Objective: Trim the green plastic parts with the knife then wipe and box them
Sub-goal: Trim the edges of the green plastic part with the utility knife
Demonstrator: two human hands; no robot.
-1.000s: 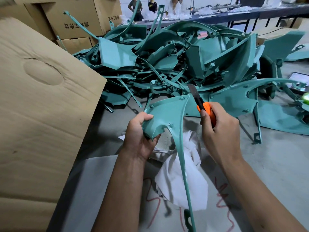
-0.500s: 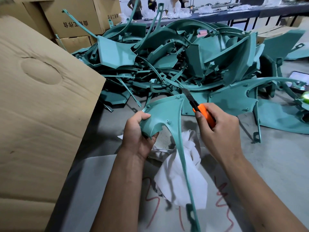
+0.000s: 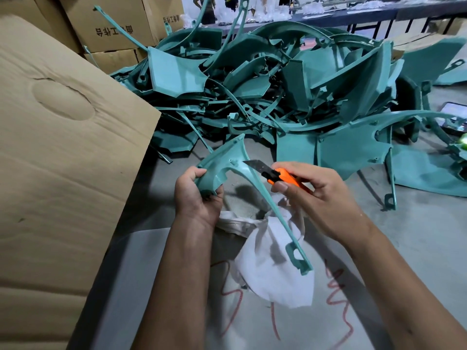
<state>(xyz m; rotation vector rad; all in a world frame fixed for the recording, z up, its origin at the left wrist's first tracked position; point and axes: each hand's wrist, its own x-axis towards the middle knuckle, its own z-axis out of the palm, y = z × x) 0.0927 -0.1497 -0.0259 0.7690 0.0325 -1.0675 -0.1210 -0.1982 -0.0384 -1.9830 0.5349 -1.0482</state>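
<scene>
— Gripping the wide end of a green part, the left hand has its fingers curled round the edge; the part's thin arm runs down toward the person.

— And the right hand?

— Fingers wrapped round an orange knife, blade out, its tip touching the part's inner curve.

— Below them?

— A white cloth lies on the grey table, which bears red scribbles. A pile of green parts sits behind, a cardboard box stands at left, more cartons beyond.
</scene>
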